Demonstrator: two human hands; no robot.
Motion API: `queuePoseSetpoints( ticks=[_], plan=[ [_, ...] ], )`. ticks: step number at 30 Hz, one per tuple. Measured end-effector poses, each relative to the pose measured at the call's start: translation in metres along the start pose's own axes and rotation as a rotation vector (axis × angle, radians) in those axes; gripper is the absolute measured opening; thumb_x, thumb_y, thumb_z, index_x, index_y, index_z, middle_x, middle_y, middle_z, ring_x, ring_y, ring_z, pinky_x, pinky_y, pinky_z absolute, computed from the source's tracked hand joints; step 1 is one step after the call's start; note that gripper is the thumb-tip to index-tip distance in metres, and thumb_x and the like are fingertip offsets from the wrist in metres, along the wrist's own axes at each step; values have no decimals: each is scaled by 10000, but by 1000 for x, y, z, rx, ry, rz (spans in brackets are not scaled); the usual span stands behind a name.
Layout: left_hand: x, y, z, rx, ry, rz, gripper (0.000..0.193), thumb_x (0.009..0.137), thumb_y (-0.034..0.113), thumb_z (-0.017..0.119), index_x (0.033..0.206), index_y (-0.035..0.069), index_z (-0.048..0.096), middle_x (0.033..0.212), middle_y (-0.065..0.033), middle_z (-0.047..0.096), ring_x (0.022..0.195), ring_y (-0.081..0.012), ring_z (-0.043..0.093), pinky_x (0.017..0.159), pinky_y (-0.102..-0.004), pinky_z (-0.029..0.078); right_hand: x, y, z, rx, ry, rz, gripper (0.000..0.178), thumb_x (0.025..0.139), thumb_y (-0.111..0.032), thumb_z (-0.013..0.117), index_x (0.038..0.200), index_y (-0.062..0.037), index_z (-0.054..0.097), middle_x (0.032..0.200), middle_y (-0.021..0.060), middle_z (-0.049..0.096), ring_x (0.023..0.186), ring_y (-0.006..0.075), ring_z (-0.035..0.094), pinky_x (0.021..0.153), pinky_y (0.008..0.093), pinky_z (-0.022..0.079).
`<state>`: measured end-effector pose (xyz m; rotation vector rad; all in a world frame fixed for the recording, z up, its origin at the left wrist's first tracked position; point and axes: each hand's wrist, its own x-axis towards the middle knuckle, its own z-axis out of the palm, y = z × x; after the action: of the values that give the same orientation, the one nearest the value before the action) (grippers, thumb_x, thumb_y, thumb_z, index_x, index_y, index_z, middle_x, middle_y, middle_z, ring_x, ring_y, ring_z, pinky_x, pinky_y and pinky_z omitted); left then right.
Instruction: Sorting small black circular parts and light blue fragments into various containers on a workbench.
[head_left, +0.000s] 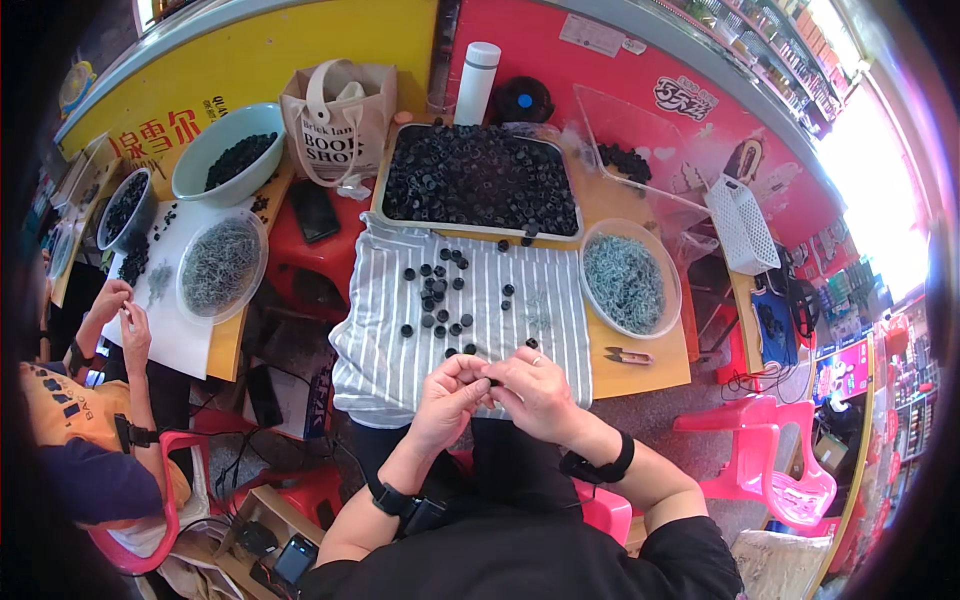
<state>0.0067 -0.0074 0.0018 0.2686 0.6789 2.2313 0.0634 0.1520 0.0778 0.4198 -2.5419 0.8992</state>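
Note:
Just past the front edge of the striped cloth [380, 350], my left hand [448, 402] and my right hand [540, 398] meet, fingertips pinched together. Between them shows a bit of a small black piece [494, 382]; fingers hide most of it. Several small black round pieces [440, 290] lie scattered on the cloth beyond my hands. A little pile of thin pale-green bits [538, 312] rests on the cloth's right part. To the right stands a clear round tub [677, 290] of grey-green wiry pieces [625, 280]. Thread snips [628, 356] lie in front of it.
A metal tray [480, 232] heaped with black pieces sits behind the cloth. Behind it stands a white bottle [478, 85], with a canvas bag [335, 130] to its left. At left, a co-worker's hands [125, 310] work beside another tub [222, 265]. Pink chairs [760, 450] stand right.

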Motion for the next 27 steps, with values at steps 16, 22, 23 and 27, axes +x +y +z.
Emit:
queuePoseSetpoints(
  ticks=[16, 22, 23, 27],
  plan=[
    [2, -6, -7, 35, -15, 28, 197, 934, 30, 624, 1126, -14, 624, 1003, -128, 691, 866, -212, 690, 757, -284, 559, 47, 138, -13, -168, -55, 507, 146, 761, -65, 667, 904, -39, 676, 854, 131, 665, 834, 342, 654, 736, 438, 516],
    [1, -5, -7, 39, -12, 19, 190, 942, 41, 620, 1125, -10, 625, 1002, -122, 688, 878, -210, 687, 749, -281, 553, 64, 141, -23, -138, -251, 551, 141, 753, -71, 660, 888, -32, 667, 839, 153, 674, 814, 338, 656, 727, 422, 516],
    [1, -5, -7, 37, -11, 20, 190, 942, 41, 620, 1125, -10, 625, 1002, -122, 688, 878, -210, 687, 749, -281, 553, 63, 142, -22, -146, -234, 512, 121, 755, -59, 651, 871, -27, 665, 836, 158, 674, 808, 347, 652, 720, 420, 514],
    [1, -6, -8, 34, -19, 15, 190, 942, 44, 624, 1123, -12, 625, 999, -123, 687, 876, -207, 684, 742, -277, 548, 52, 133, -21, -92, -41, 344, 78, 778, -29, 647, 850, -9, 666, 789, 122, 677, 731, 261, 657, 663, 363, 507]
  ],
)
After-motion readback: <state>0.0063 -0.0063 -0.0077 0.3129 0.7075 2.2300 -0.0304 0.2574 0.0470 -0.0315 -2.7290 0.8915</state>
